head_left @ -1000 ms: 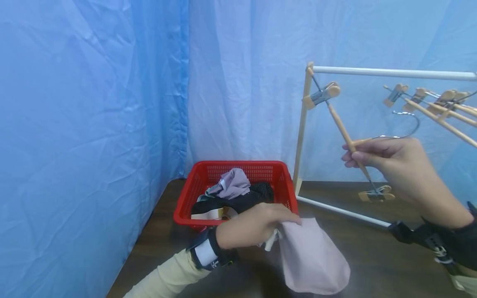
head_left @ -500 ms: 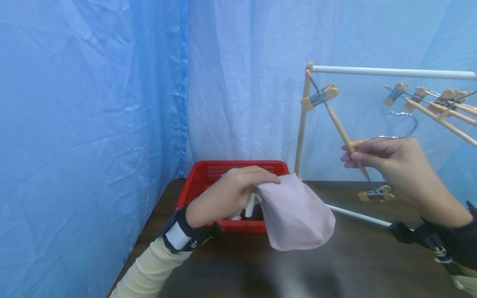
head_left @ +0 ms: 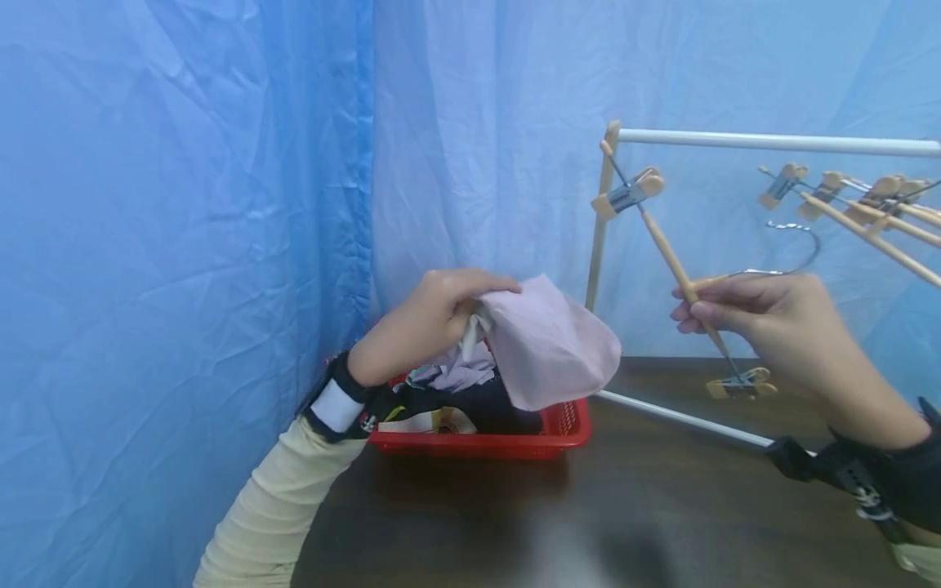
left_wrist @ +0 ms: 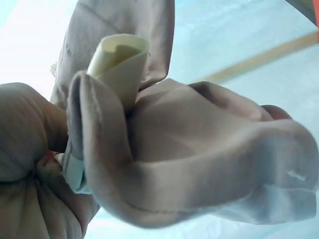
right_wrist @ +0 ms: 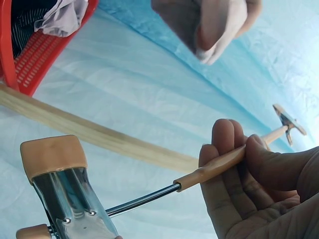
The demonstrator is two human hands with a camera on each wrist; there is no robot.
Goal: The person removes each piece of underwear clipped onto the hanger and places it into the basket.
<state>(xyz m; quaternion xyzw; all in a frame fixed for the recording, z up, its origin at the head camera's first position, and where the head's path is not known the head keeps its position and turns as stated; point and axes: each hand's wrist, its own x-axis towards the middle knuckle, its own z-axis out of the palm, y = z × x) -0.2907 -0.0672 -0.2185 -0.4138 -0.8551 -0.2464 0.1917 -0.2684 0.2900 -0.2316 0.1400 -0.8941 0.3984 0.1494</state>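
My left hand pinches a pale pink piece of clothing at its upper left corner, and the cloth hangs over the red basket's right part. A cream strip sticks out of its folds in the left wrist view. Between thumb and fingers, my right hand grips a wooden clip hanger near its middle. The hanger is tilted, its metal hook pointing right. One clip is at its upper end, the other clip below my fingers. The clothing is apart from the hanger.
The red basket holds several dark and lilac clothes on a dark table. Right of it stands a rack with a white rail, from which several clip hangers hang. Blue curtains surround the table.
My left hand has lifted the pink clothing up and leftward, from in front of the basket to above it. The right hand has held the hanger almost still.
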